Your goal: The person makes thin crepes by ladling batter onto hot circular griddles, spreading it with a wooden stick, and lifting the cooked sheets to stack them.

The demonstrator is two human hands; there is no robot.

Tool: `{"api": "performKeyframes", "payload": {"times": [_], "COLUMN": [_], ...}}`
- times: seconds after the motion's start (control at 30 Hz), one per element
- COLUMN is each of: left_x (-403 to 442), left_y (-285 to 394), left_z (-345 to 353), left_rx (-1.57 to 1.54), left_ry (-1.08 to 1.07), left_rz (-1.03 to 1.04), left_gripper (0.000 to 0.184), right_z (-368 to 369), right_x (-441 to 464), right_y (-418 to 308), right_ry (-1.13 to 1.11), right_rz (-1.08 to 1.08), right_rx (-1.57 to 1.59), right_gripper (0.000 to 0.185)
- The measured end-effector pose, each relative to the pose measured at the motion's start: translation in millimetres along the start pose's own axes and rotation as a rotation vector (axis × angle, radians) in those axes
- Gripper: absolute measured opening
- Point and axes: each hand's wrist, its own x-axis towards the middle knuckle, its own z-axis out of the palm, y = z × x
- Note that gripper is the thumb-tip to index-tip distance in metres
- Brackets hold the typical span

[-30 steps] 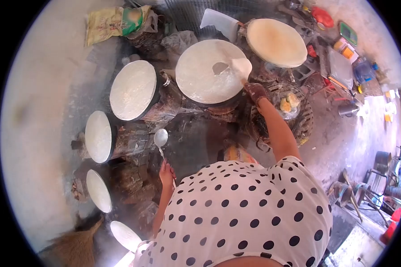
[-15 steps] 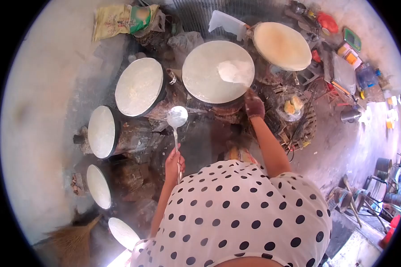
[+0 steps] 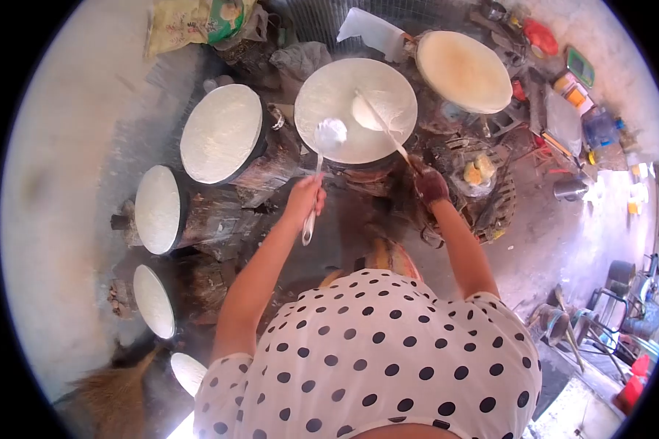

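Observation:
My left hand [image 3: 307, 199] is closed round the handle of a metal ladle [image 3: 319, 164]. The ladle's bowl is over the front left part of a round griddle [image 3: 322, 95], which bears a whitish layer. A dark reddish glove covers my right hand [image 3: 432, 185], which grips a long, thin wooden-handled spreader [image 3: 392, 137]. Its far end reaches over the same griddle, beside a thick white patch of batter [image 3: 365, 115]. I cannot make out the exact shape of the spreader's head.
Left of me, more round griddles with pale layers curve round, one of them nearby [image 3: 223, 135]. At the back right, another griddle [image 3: 464, 72] has a browned sheet. A basket [image 3: 511, 194] with yellowish pieces in plastic stands right of my glove. A straw broom [image 3: 121, 391] lies lower left.
My left hand has moved forward and up, bringing the ladle over the middle griddle. My right hand has shifted slightly right and back, and the spreader now shows as a thin line.

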Motion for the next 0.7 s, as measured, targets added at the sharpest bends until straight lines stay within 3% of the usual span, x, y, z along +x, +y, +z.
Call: {"api": "performKeyframes", "payload": {"times": [0.03, 0.13, 0.2, 0.27, 0.33, 0.4, 0.43, 0.5, 0.53, 0.6, 0.63, 0.67, 0.7], "left_x": [16, 46, 49, 52, 56, 63, 63, 3, -16, -45, -44, -42, -40], "left_y": [5, 13, 23, 23, 20, 14, 16, 42, 46, 45, 46, 48, 50], "left_z": [5, 21, 43, 66, 75, 81, 61, 45, 44, 45, 42, 38, 33], "left_rx": [-0.010, -0.020, -0.047, -0.075, -0.104, -0.355, -0.549, -0.885, -0.882, -0.656, -0.664, -0.674, -0.682], "left_ry": [0.001, 0.040, 0.088, 0.139, 0.178, 0.198, -0.020, -0.206, -0.202, -0.064, -0.056, -0.091, -0.126], "left_rz": [-0.003, 0.060, 0.092, 0.062, 0.030, 0.021, -0.079, -0.063, -0.059, 0.138, 0.146, 0.109, 0.079], "left_gripper": [0.029, 0.027, 0.026, 0.024, 0.023, 0.026, 0.029, 0.021, 0.021, 0.026, 0.026, 0.028, 0.031], "right_z": [-17, -49, 28, 62, 72, 76, 71, 11, -3, -22, 33, 35, 41], "right_x": [-16, -49, -40, -32, -21, -9, -10, -6, 3, 16, 31, 35, 41], "right_y": [-10, -51, -24, -41, -62, -56, -53, -65, -67, -63, -19, -26, -35], "right_ry": [-0.014, 0.059, 0.148, 0.186, 0.116, -0.010, -0.057, 0.029, 0.029, 0.047, 0.132, 0.125, -0.050], "right_rz": [-0.011, 0.238, 0.211, 0.158, 0.122, -0.007, -0.042, -0.044, -0.048, 0.346, 0.014, 0.005, -0.112], "right_rx": [-0.064, -0.128, -0.094, 0.061, 0.168, 0.464, 0.564, 0.752, 0.757, 0.493, 0.187, 0.187, 0.208], "right_gripper": [0.040, 0.042, 0.042, 0.043, 0.043, 0.042, 0.042, 0.040, 0.040, 0.039, 0.033, 0.033, 0.036]}}
